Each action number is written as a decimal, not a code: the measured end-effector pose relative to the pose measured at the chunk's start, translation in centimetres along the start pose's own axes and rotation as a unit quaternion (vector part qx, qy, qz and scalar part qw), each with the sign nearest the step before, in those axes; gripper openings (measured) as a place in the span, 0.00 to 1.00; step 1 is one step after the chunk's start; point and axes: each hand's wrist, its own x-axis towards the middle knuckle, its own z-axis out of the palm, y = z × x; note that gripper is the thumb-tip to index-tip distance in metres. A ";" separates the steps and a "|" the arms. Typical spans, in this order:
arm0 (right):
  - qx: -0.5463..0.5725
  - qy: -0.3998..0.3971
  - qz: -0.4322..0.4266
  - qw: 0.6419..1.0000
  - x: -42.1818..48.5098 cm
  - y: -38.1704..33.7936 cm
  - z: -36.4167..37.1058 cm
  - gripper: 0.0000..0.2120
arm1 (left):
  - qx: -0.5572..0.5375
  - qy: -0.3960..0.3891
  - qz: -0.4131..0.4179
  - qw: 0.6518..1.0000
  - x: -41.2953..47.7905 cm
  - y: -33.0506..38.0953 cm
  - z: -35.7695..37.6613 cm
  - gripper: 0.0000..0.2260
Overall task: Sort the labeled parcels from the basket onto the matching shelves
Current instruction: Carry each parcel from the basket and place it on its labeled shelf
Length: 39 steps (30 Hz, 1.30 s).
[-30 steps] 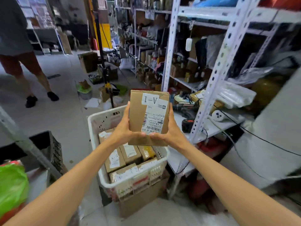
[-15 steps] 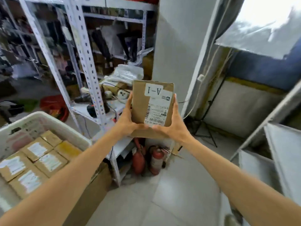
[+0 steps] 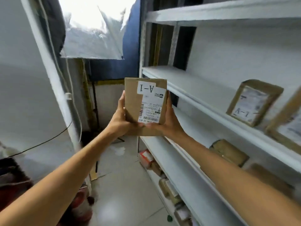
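Swung away from the basket, now out of view, to the white shelving (image 3: 184, 88). Both hands, left hand (image 3: 121, 119) and right hand (image 3: 169, 123), stay clamped on the A-1 box (image 3: 135, 101), held in the air just off the shelf's front edge. Another A-1 parcel (image 3: 253, 101) leans on that shelf further right, so it's probably the match.

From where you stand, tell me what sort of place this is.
Probably a parcel sorting or storage room: white metal shelving holds a cardboard parcel labelled A-1, and both hands hold another A-1 parcel bearing a barcoded shipping label.

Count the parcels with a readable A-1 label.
2: the parcel held in both hands, and one leaning on the middle shelf at right. Other parcels' labels are cropped or blurred, so more may exist.
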 end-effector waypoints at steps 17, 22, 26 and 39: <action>-0.206 0.232 0.071 0.948 3.1 -0.4 -11.4 0.64 | -0.076 -0.124 0.056 0.988 14.8 4.3 8.4 0.36; -0.239 0.270 0.094 0.928 5.8 2.7 -13.7 0.63 | -0.058 -0.132 0.070 0.987 19.7 4.2 10.6 0.38; -0.253 0.279 0.131 0.917 7.4 5.3 -15.8 0.60 | -0.034 -0.143 0.076 0.986 23.5 4.0 12.8 0.37; -0.257 0.360 0.231 0.866 7.9 6.5 -16.2 0.47 | -0.007 -0.212 0.125 0.969 30.2 2.0 17.8 0.37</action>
